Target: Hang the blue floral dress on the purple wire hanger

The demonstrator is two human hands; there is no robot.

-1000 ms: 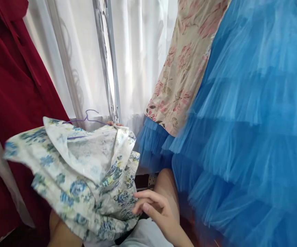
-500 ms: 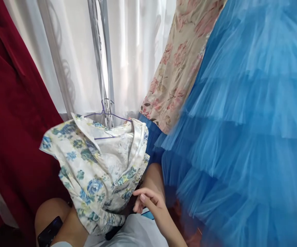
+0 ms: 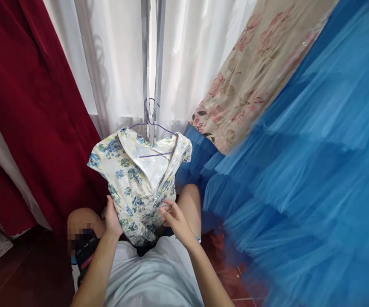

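Observation:
A white blouse (image 3: 133, 179) with blue and green flowers hangs on a purple wire hanger (image 3: 148, 121), its V-neck facing up. Its lower part lies bunched between my knees. At the blouse's left side is my left hand (image 3: 113, 216), thumb along the edge and the fingers hidden behind the cloth, gripping it. My right hand (image 3: 176, 217) is over the blouse's lower front on the right, fingers loosely bent and apart, with nothing seen in them. Whether its fingertips touch the fabric is unclear.
A phone (image 3: 86, 251) with a timer rests on my left thigh. Dark red cloth (image 3: 59, 106) hangs at the left, a white curtain (image 3: 120, 64) behind a metal stand (image 3: 152, 51). To the right hang a beige floral dress (image 3: 251, 68) and a ruffled blue tulle skirt (image 3: 299, 183).
My left hand, hidden before, now shows at the blouse's left edge. The blouse lies straighter and flatter. My right hand has stayed near its right front. The view has shifted.

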